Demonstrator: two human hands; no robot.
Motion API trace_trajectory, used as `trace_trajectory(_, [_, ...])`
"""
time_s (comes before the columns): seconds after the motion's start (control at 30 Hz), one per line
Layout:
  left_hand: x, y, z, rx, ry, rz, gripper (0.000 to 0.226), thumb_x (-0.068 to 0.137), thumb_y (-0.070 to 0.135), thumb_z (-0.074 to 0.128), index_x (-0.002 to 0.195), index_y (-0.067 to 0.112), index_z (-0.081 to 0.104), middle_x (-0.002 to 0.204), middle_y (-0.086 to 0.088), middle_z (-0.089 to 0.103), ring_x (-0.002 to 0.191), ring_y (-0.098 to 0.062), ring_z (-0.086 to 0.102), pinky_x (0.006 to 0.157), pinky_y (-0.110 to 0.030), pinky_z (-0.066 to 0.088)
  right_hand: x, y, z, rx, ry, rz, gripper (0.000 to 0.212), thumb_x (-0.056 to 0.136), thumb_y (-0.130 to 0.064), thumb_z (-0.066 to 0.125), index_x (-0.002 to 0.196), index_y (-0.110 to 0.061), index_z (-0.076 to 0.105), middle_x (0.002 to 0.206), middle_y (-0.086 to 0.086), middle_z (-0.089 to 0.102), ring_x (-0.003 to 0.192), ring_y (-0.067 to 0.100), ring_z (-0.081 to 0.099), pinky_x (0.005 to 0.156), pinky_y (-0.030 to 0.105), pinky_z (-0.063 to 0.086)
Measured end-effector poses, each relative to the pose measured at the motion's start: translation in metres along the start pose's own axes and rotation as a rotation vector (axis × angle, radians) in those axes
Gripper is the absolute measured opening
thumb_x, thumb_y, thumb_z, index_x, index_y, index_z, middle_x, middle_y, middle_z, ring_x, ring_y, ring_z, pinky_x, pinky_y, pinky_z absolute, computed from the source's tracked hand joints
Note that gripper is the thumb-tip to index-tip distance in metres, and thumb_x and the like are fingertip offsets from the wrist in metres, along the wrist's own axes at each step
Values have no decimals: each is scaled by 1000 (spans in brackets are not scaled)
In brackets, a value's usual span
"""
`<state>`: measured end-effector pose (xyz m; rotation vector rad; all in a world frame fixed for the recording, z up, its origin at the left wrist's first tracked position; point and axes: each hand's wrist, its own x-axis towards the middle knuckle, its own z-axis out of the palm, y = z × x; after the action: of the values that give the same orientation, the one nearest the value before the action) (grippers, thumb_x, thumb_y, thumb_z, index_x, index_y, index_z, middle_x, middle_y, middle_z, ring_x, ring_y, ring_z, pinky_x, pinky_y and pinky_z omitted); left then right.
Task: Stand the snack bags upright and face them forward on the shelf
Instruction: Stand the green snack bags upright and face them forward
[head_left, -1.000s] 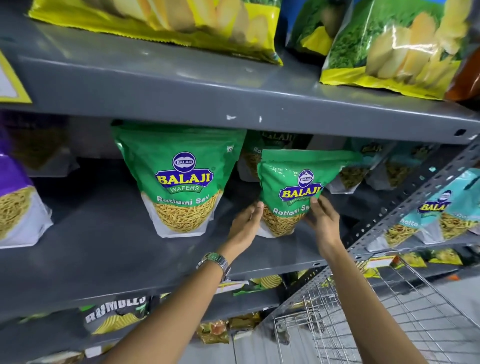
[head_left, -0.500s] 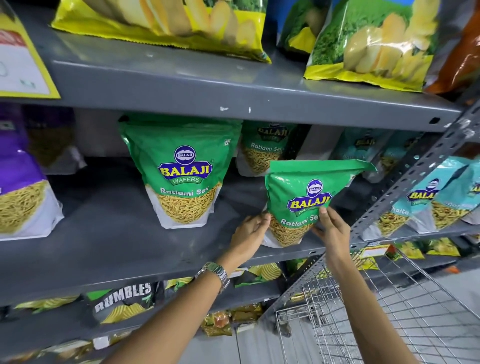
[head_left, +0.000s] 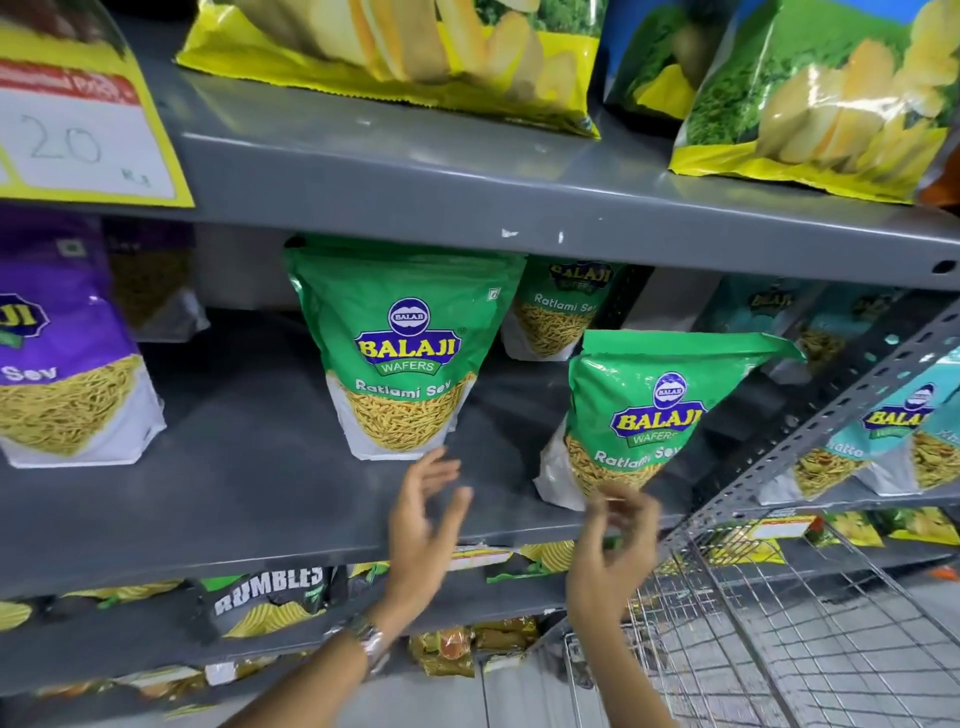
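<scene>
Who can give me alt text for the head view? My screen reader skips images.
Two bare hands, left hand and right hand, hover open just below a green Balaji Ratlami Sev bag standing upright, label forward, at the front of a grey metal shelf. A second, identical bag stands further back to its left.

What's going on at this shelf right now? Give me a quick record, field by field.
place: grey metal shop shelf
left hand: open, blurred, holding nothing
right hand: open, just below the front bag
front bag: green Ratlami Sev, upright, label forward, at shelf edge
middle bag: same kind, upright, label forward, set further back
purple bag: far left, upright
wire cart: lower right
</scene>
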<state>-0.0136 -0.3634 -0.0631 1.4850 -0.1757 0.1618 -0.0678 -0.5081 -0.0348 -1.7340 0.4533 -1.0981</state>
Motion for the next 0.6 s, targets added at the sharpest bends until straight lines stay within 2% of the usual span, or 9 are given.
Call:
trace_trajectory(0.1, [25,-9,-54,-21,345,69,38,83,21,60,118,26,46,116,-5,55,102,-14,56,97,-39,45,-14,-3,34,75,-392,48,13,86,-25,57,99,-26,58,93,-3,64,84,6,60,76,20,48])
trace_trajectory(0.17, [51,-6,-77,-35,421,13,44,88,19,57,127,20,37,128,-4,43,113,-16,48,101,-33,40,-3,-4,64,136,-529,203,26,87,-20,62,112,-25,53,105,0,61,96,6,60,81,14,45])
trace_trajectory(0.23, [74,-1,-88,12,301,-89,51,93,24,51,139,21,28,141,4,31,130,-17,37,103,-20,36,16,-3,96,222,-580,418,41,91,-12,58,129,-17,43,124,8,52,118,19,52,90,18,42])
trace_trajectory(0.3, [92,1,-94,42,94,-164,54,95,35,43,143,24,24,150,8,28,138,-13,31,112,-30,30,34,-2,121,293,-617,520,45,96,-13,46,139,-13,34,141,14,43,132,25,41,102,27,38])
trace_trajectory(0.33, [97,2,-94,32,4,-180,47,95,40,40,140,29,30,146,12,36,135,-8,37,114,-38,31,41,0,130,326,-645,521,42,98,-15,41,139,-13,34,145,12,42,134,24,40,107,33,35])
trace_trajectory(0.43, [103,6,-93,39,-90,-231,39,88,59,36,123,43,46,120,28,58,116,4,53,110,-41,37,49,3,144,337,-742,462,27,101,-17,33,121,-18,51,122,0,63,114,13,58,97,37,44])
trace_trajectory(0.47, [103,5,-93,53,-80,-240,45,86,63,36,124,42,47,120,24,59,116,1,54,109,-42,38,49,4,146,314,-757,443,25,101,-17,33,113,-19,54,104,-3,71,97,4,64,85,32,48])
trace_trajectory(0.53, [101,4,-96,91,-46,-242,46,87,63,37,124,38,50,123,12,61,118,-8,55,108,-44,40,47,5,147,287,-742,411,24,101,-16,33,105,-19,57,85,12,69,70,-5,62,70,25,46])
trace_trajectory(0.6, [99,3,-101,123,-38,-225,35,88,59,40,114,42,55,118,12,64,115,-9,58,105,-44,43,43,5,144,282,-710,409,26,101,-18,33,96,-28,56,78,-2,71,66,-9,60,70,23,45])
